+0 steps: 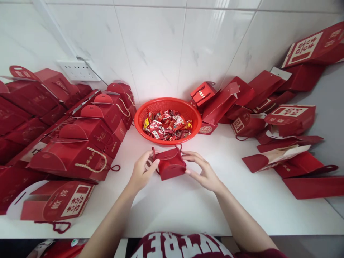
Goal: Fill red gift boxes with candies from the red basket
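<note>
A small red gift box (pixel 172 165) with dark red cord handles sits on the white table in front of me, its top flaps folded inward. At its left side my left hand (pixel 143 168) grips the edge by the cord, thumb toward the near face. My right hand (pixel 202 172) holds the opposite side between thumb and fingers, beside the other cord. Just behind the box stands a red plastic basket (pixel 139 130) filled with wrapped candies (pixel 168 125). The inside of the box is hidden.
Closed red gift boxes (pixel 72 157) are stacked along the left, some with rope handles. More red boxes (pixel 290 120), some open or flattened, are heaped at the right. A socket strip (pixel 77 70) is on the tiled wall. The white table's (pixel 172 222) front edge is near my body.
</note>
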`<state>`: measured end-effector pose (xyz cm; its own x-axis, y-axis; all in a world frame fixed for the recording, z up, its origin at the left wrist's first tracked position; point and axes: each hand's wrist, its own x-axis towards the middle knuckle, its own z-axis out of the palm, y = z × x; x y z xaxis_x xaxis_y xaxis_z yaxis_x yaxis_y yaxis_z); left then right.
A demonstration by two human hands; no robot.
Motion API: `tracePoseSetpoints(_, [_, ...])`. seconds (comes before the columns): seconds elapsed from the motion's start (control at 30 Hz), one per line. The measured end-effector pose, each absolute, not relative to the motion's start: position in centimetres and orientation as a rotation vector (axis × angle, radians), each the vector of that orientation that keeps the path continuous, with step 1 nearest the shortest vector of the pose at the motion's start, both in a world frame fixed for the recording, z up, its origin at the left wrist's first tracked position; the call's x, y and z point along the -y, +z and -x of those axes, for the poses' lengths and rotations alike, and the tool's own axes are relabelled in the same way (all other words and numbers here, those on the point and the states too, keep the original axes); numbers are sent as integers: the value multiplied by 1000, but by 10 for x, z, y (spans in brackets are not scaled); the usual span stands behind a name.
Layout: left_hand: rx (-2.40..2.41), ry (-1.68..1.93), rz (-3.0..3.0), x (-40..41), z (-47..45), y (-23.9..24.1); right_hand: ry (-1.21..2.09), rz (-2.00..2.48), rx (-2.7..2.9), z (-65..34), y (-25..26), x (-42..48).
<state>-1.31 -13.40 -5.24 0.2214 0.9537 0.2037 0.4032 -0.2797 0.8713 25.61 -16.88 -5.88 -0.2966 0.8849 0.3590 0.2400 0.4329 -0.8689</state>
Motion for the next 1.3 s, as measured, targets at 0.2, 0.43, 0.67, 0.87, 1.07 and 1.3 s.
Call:
tracePoseSetpoints(0.2, [-1387, 1216, -1959, 137, 4, -65, 619, 1026, 1698, -251, -61, 170])
tracePoseSetpoints(0.43, [-1282, 1382, -2323, 140, -3, -64, 528, 1090, 1902, -240, -68, 169])
tracePoseSetpoints(0.67, [-999, 964, -2258, 140, -6, -70, 641, 1106, 1867, -241, -65, 172])
tracePoseSetpoints(0.87, [-872, 1013, -2074, 137, -5, -74, 722, 764, 1880, -244, -59, 174])
tracePoseSetpoints(1.07, [-870, 928, -2129, 134, -2, -73, 855, 642, 1897, -246, -51, 176])
tracePoseSetpoints(1.3, [-787, 849, -2192, 135, -1, -73, 663, 807, 2011, -244, -64, 174])
